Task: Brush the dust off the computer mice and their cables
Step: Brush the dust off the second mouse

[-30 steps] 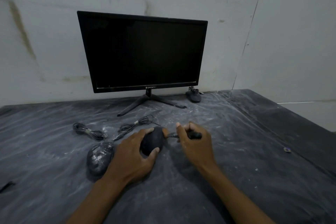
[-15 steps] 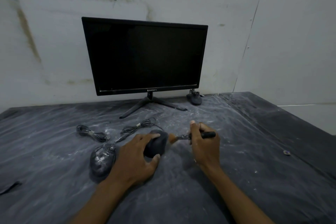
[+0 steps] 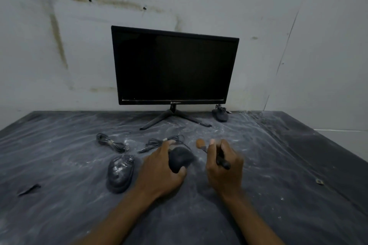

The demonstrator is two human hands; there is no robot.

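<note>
Black rounded plastic mouse [image 3: 180,158] gripped by left hand [image 3: 161,173]; right hand [image 3: 225,169] beside it pinched black-handled tan-bristled brush [image 3: 211,152]

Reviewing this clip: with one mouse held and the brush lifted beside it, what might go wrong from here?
1. The table is itself streaked with dust, so the held mouse may pick dust up again once set down.
2. The left hand covers much of that mouse, so the brush in the right hand may miss the covered parts.
3. The dusty mouse lies close by; swept dust could land on it.
</note>
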